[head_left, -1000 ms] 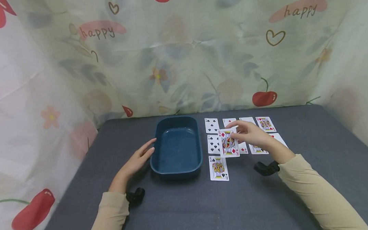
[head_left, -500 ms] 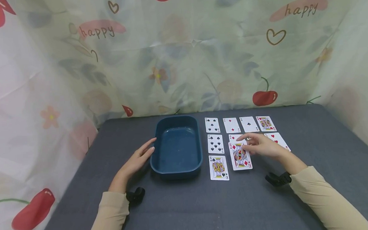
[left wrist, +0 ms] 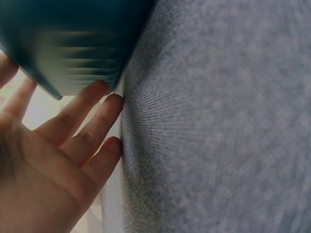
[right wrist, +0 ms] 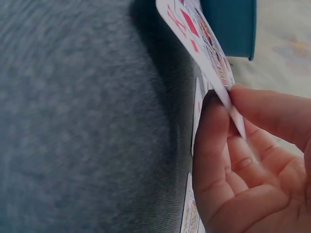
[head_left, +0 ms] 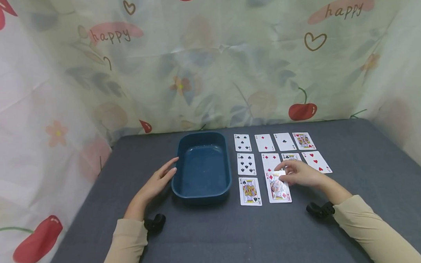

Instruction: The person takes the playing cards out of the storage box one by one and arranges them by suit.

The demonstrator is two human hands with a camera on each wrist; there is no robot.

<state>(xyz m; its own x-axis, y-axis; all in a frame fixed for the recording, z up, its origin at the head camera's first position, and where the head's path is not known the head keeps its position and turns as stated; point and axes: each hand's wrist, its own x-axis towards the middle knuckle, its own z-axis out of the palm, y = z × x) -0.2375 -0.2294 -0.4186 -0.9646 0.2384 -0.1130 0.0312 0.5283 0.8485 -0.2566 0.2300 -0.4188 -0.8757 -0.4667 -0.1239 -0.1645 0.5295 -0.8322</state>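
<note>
My right hand [head_left: 298, 174] pinches the king of diamonds [head_left: 279, 190] by its edge between thumb and fingers. In the right wrist view the king of diamonds [right wrist: 204, 43] is tilted up from the dark cloth. It overlaps the lower part of a diamond card [head_left: 269, 159] behind it. To its left lies the king of spades [head_left: 250, 191], face up. My left hand [head_left: 155, 188] rests at the left side of a blue rectangular basin [head_left: 201, 171], fingers extended. In the left wrist view its fingertips touch the basin's ribbed wall [left wrist: 73, 53] and the cloth.
Spade cards [head_left: 246, 164] stand in a column right of the basin. Behind lie a diamond card [head_left: 265, 143], a club card [head_left: 285, 142] and a red face card [head_left: 304, 141]. A heart card [head_left: 317, 163] and a partly hidden face card [head_left: 290, 156] lie near my right hand.
My right hand has carried the king of diamonds from over the middle row toward me and slightly right, to beside the king of spades. My left hand and the basin stay put.
</note>
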